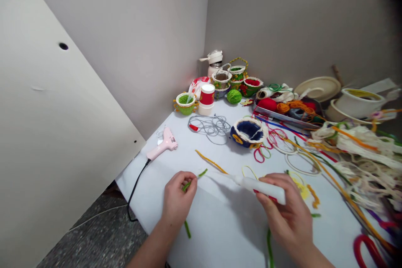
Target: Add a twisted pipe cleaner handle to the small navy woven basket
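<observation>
My left hand (179,196) pinches a short green pipe cleaner (203,173), whose fuzzy tip sticks out to the right of the fingers. In my right hand (287,213) lies a white glue bottle (263,189), tilted so its thin nozzle points left at that tip. Whether the nozzle touches the green strand I cannot tell. Just beyond lies a mustard-yellow pipe cleaner (211,161) on the white table. One green piece (187,229) shows below my left wrist, and another green strand (269,248) runs beside my right wrist.
A pink glue gun (163,144) with a black cord lies at the left edge. Behind are a navy basket (248,132), tangled grey cord (213,127) and several small baskets. A tray (289,118) of yarn and heaped cords fills the right, with red scissor handles (369,251) in front.
</observation>
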Demonstrator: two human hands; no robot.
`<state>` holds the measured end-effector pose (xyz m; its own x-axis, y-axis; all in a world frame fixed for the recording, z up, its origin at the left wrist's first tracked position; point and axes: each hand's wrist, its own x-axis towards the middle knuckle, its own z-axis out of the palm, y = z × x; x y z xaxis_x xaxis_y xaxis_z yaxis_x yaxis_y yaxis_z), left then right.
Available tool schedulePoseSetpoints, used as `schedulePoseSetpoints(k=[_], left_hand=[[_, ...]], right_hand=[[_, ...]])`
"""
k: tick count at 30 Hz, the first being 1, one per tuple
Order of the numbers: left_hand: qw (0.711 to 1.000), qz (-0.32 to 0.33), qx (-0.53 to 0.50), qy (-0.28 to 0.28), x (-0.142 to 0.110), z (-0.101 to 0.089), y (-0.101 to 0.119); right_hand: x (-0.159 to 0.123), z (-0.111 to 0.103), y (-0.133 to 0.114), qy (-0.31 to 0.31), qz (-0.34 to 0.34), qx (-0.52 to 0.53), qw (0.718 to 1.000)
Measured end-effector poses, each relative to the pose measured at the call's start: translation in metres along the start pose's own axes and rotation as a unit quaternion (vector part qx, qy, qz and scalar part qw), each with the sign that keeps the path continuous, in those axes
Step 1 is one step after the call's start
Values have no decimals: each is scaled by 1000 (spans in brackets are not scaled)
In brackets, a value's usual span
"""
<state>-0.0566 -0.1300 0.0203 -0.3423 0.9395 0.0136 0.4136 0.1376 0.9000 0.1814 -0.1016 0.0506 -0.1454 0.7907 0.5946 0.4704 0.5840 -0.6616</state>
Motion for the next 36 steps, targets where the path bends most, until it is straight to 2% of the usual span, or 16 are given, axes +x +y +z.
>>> schedulePoseSetpoints(k=[36], left_hand=[[1000, 7, -1, 6, 0, 0, -1]], right_hand=[[2, 2, -2, 2, -17, -4, 1000]])
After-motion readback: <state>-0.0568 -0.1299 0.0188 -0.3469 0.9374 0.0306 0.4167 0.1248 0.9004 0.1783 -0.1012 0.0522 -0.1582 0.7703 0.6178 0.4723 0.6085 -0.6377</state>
